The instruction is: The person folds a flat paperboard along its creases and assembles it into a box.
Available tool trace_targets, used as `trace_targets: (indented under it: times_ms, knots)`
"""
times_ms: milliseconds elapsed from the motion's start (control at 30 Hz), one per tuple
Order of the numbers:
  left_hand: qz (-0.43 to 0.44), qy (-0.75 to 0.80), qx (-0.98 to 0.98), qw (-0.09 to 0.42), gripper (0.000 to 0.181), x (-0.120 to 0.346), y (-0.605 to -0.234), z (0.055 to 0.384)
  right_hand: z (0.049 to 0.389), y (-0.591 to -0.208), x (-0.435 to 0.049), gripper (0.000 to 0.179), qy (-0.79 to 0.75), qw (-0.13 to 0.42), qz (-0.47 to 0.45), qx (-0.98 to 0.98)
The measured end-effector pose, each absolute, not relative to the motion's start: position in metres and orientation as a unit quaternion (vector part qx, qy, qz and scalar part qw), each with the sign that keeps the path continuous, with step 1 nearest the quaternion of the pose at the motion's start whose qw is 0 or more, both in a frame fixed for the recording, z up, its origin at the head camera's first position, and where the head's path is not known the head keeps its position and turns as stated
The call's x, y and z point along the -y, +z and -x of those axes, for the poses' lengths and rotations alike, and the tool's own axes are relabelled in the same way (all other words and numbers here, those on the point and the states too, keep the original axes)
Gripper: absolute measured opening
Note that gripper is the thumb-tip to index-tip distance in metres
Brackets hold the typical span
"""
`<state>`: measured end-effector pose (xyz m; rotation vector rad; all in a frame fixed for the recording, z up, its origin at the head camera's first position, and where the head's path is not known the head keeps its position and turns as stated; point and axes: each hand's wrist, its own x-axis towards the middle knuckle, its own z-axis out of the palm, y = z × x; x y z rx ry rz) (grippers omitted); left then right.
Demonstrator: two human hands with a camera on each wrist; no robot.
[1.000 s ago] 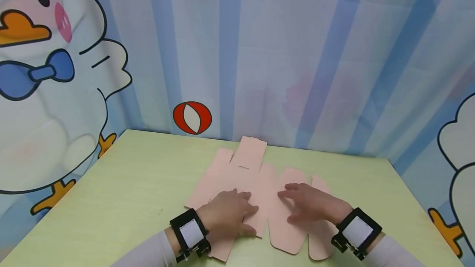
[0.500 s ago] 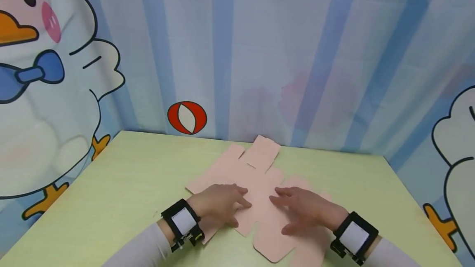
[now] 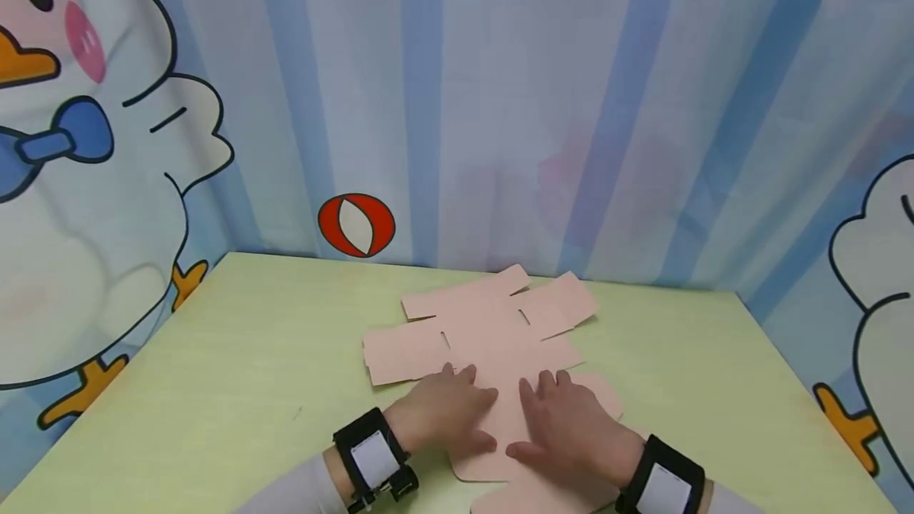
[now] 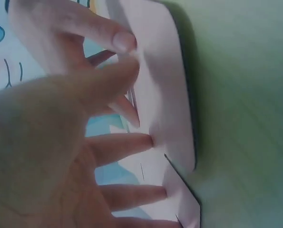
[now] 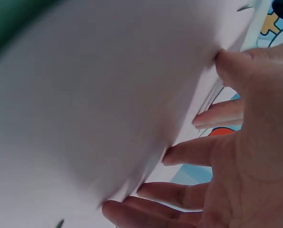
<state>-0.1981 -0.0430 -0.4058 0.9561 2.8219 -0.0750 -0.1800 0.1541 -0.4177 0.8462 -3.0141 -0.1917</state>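
A flat pale pink cardboard cutout (image 3: 493, 347) with flaps and slits lies on the table, its notched tabs pointing to the back and left. My left hand (image 3: 450, 411) rests on its left side, fingers spread, fingertips on the surface. To the right, my right hand (image 3: 571, 427) touches the sheet with extended fingers, thumb towards the left hand. The left wrist view shows the fingertips (image 4: 146, 141) on the cardboard (image 4: 165, 90) near its rounded edge. In the right wrist view, the thumb and fingers (image 5: 189, 151) meet the pink surface (image 5: 93, 104).
The pale green table (image 3: 214, 387) reaches back to a blue striped curtain (image 3: 493, 101) printed with ducks and a red-and-white ball (image 3: 356, 225). The cutout's far tabs lie close to the table's back edge. Each wrist wears a black camera strap (image 3: 374, 454).
The cardboard cutout has turned clockwise on the table, its far tabs swinging right and its left flaps coming into sight. My right hand has moved left and nearer, closer to the left hand.
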Motion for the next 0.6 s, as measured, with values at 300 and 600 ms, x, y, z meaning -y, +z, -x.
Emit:
trace_targets:
  times_ms: [300,600]
  knots:
    - [-0.338,0.044,-0.931,0.129,0.073,0.054,-0.408,0.217,0.198,-0.401,-0.162,0.075,-0.047,-0.097,-0.261,0.959]
    - [-0.312,0.116,-0.929,0.16,0.075,0.063,-0.413,0.24,0.21,-0.404,-0.169,0.079,0.047,-0.125,-0.305,0.943]
